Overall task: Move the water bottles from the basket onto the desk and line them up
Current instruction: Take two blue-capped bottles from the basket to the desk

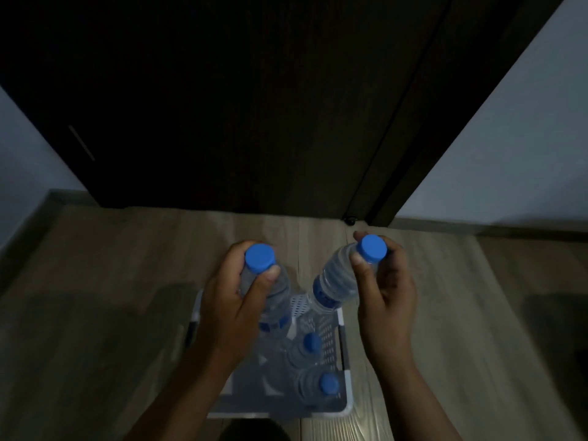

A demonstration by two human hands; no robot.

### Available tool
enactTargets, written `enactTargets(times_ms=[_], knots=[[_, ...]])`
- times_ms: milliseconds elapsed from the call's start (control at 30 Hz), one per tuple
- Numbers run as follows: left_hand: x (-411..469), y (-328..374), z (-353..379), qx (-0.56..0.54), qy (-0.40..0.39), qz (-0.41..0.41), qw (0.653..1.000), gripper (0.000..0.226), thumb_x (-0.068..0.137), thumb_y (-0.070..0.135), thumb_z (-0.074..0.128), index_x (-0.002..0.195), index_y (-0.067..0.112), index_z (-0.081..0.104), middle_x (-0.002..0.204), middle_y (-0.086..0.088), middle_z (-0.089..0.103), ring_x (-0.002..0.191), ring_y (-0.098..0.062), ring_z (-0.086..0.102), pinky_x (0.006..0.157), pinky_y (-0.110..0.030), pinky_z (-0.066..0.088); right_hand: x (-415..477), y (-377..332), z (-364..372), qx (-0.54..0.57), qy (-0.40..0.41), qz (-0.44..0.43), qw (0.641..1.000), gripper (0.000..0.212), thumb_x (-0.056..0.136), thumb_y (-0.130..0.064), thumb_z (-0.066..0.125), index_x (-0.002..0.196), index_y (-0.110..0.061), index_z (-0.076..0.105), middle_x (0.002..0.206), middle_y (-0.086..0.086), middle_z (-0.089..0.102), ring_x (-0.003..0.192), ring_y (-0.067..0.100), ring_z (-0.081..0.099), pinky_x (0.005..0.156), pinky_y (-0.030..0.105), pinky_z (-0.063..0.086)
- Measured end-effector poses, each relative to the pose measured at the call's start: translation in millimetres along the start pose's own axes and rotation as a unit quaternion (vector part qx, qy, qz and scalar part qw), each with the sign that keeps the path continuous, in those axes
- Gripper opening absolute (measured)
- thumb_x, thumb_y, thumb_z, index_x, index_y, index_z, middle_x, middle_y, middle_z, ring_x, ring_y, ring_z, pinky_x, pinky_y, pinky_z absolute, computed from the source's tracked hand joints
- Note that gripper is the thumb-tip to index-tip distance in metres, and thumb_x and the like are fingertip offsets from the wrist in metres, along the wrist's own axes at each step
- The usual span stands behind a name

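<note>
Water bottles (337, 281) are seemingly leaving the white basket (345, 348), the left hand (235, 300) gripping one and the right hand (386, 300) another, both next needing standing on the desk.

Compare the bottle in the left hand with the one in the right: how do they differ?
The left bottle points its cap almost straight at the camera; the right bottle leans, cap to the right, showing its ribbed side. The left hand wraps round its bottle's neck; the right hand pinches its bottle near the cap. Both are clear, with blue caps, held above the basket.
</note>
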State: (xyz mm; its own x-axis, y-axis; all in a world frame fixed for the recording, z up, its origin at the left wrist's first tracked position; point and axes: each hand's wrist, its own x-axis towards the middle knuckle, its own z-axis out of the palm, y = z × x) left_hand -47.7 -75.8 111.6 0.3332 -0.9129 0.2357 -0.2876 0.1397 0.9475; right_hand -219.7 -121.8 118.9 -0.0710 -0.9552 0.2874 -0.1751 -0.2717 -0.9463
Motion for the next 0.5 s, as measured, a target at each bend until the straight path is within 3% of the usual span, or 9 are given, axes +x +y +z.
enactTargets(times_ms=[233, 300, 500], knots=[[20, 120, -40, -0.035, -0.009, -0.023, 0.999, 0.020, 0.085, 0.048, 0.052, 0.101, 0.036, 0.056, 0.094, 0.011, 0.065, 0.083, -0.007, 0.065, 0.071, -0.015, 0.052, 19, -137, -15, 0.016, 0.016, 0.026, 0.999, 0.032, 0.084, -0.037, 0.062, 0.108, -0.017, 0.057, 0.102, -0.003, 0.064, 0.097, 0.015, 0.063, 0.073, 0.016, 0.052], [19, 166, -56, -0.034, -0.005, -0.021, 0.999, 0.013, 0.086, 0.045, 0.051, 0.098, 0.042, 0.055, 0.092, 0.013, 0.065, 0.080, -0.004, 0.065, 0.069, -0.012, 0.050, 20, -183, -23, 0.006, 0.019, 0.029, 0.999, 0.033, 0.083, -0.039, 0.061, 0.108, -0.018, 0.057, 0.102, -0.005, 0.064, 0.097, 0.013, 0.063, 0.071, 0.015, 0.052], [27, 308, -100, -0.023, 0.002, -0.034, 0.999, 0.027, 0.083, 0.048, 0.046, 0.100, 0.027, 0.054, 0.089, 0.017, 0.063, 0.080, -0.003, 0.063, 0.071, -0.010, 0.049, 30, -327, -45, -0.017, 0.018, 0.032, 0.999, 0.026, 0.083, -0.042, 0.058, 0.106, -0.030, 0.056, 0.101, -0.011, 0.063, 0.097, 0.008, 0.063, 0.072, 0.013, 0.051]])
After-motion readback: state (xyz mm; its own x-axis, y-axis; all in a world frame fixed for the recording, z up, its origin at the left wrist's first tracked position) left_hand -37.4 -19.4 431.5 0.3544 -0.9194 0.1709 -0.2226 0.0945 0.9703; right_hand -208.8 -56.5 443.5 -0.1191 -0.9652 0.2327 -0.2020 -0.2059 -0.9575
